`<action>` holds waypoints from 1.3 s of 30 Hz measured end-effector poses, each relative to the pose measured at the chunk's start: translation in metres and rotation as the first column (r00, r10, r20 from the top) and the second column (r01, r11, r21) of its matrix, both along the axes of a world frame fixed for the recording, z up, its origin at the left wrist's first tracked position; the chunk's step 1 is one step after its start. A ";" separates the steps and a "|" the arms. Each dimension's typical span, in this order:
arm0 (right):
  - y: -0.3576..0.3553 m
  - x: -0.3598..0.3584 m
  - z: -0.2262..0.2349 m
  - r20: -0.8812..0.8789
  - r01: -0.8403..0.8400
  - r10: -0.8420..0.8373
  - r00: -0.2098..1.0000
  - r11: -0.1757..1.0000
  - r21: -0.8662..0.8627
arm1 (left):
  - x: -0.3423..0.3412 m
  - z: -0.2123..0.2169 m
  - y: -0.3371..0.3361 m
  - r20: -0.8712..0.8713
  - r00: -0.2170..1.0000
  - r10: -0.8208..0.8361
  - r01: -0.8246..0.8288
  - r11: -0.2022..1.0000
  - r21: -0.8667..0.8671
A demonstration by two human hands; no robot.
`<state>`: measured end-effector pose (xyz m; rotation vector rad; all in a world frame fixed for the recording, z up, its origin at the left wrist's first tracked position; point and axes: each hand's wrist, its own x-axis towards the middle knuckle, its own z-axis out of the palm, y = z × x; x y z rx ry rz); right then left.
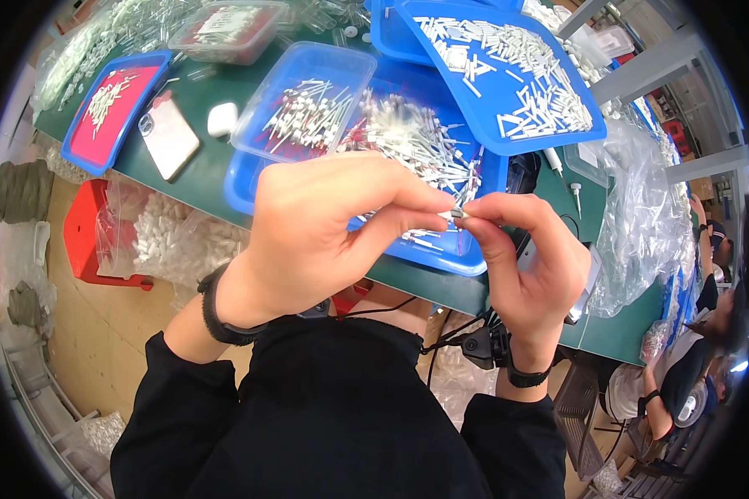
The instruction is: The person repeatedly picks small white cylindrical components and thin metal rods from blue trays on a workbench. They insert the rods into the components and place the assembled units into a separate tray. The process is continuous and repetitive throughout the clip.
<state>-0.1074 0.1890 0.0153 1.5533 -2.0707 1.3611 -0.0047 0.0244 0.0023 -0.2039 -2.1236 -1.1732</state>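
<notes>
My left hand (320,224) and my right hand (541,262) meet over the front of a blue tray (241,179). Both are closed in a fingertip pinch on one small whitish part with a dark metallic section (456,214). Its exact kind is too small to make out, and the fingertips cover most of it. Beneath and beyond them, the tray holds a heap of thin white stick-like parts (416,137), some with reddish ends. A clear plastic box (329,62) of similar white-headed sticks rests on the tray's left side.
At right, a tilted blue tray (508,91) carries short white tubes. A phone (171,141), a white case (222,120) and a red-lined tray (133,79) lie left on the green table (212,170). Clear plastic bags (641,216) cover the right side, with another person (682,374) beyond.
</notes>
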 end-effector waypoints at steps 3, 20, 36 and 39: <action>0.004 -0.003 0.002 0.094 -0.036 0.033 0.995 0.999 0.031 | -0.001 0.001 -0.003 -0.047 0.997 -0.056 0.053 0.997 -0.063; -0.022 -0.031 -0.004 0.060 0.001 -0.014 0.998 0.980 0.201 | -0.025 -0.031 -0.038 0.016 0.988 0.152 -0.144 0.961 -0.238; -0.062 -0.149 -0.049 -0.146 0.263 -0.221 0.964 0.856 0.444 | -0.070 -0.074 -0.121 0.561 0.608 0.561 -0.230 0.802 -0.552; -0.063 -0.147 -0.049 -0.236 0.337 -0.253 0.938 0.823 0.457 | -0.077 -0.077 -0.122 0.546 0.587 0.598 -0.267 0.780 -0.566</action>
